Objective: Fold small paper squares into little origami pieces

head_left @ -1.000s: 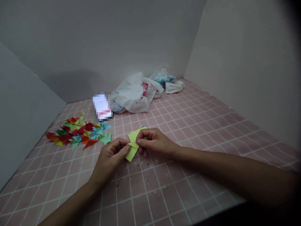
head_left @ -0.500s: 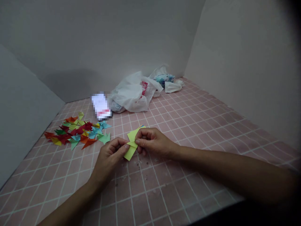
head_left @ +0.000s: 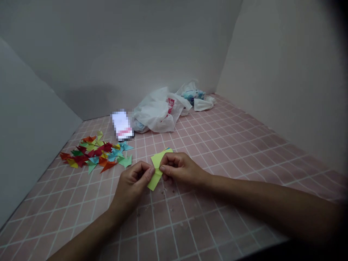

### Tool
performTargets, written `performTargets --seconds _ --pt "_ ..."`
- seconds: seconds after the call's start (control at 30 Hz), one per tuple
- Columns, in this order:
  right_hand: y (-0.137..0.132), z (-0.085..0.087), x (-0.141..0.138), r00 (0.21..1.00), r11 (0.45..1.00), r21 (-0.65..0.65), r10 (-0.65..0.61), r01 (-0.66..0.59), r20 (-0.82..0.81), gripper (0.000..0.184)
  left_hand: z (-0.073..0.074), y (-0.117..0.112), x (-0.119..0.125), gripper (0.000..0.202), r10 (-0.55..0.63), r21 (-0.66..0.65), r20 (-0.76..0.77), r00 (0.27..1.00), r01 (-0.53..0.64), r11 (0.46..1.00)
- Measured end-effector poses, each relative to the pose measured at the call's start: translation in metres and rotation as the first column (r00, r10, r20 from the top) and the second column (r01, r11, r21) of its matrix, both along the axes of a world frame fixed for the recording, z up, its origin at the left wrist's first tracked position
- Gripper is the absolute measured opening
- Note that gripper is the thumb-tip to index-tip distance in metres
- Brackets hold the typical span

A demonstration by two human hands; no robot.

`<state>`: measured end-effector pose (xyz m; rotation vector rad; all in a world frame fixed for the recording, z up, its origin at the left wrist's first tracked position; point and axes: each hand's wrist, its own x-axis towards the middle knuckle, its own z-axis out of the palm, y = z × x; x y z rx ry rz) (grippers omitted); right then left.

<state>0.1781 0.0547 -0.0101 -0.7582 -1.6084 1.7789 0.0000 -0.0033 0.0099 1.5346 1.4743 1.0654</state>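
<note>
Left hand point(head_left: 133, 181) and right hand point(head_left: 181, 168) pinch a yellow-green folded paper point(head_left: 157, 168) between fingertips, just above the pink tiled table point(head_left: 217, 145); coloured folded pieces point(head_left: 95, 156) lie left, plastic bags point(head_left: 160, 110) behind.

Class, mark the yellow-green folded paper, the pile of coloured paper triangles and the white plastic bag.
Yellow-green folded paper point(head_left: 153, 182): head view, lower end.
Pile of coloured paper triangles point(head_left: 95, 156): head view, its middle.
White plastic bag point(head_left: 156, 113): head view, bulging front.
</note>
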Motion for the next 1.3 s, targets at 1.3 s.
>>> performTargets --seconds 1.3 --pt "-0.010 -0.007 0.009 0.952 0.624 0.781 -0.210 -0.044 0.221 0.043 -0.030 0.008 -0.004 0.033 0.035 0.655 -0.484 0.875 0.335 0.677"
